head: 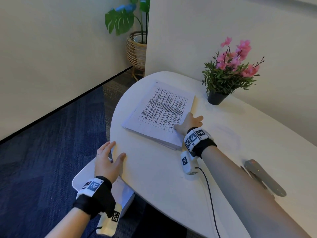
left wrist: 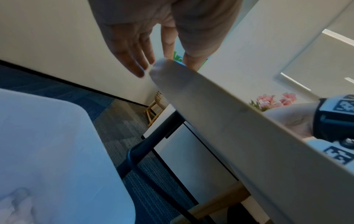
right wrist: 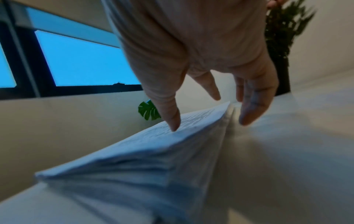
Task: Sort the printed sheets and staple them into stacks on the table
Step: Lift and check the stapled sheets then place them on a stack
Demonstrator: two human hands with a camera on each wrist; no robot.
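Sheets (head: 161, 112): right hand (head: 189, 123) spread flat on corner.

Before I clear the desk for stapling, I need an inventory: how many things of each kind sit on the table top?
Paper stacks: 1, the printed sheets under the right hand
Staplers: 1, the grey stapler
Potted plants: 1, the pink flower pot
Total: 3
The left hand only rests at the table edge.
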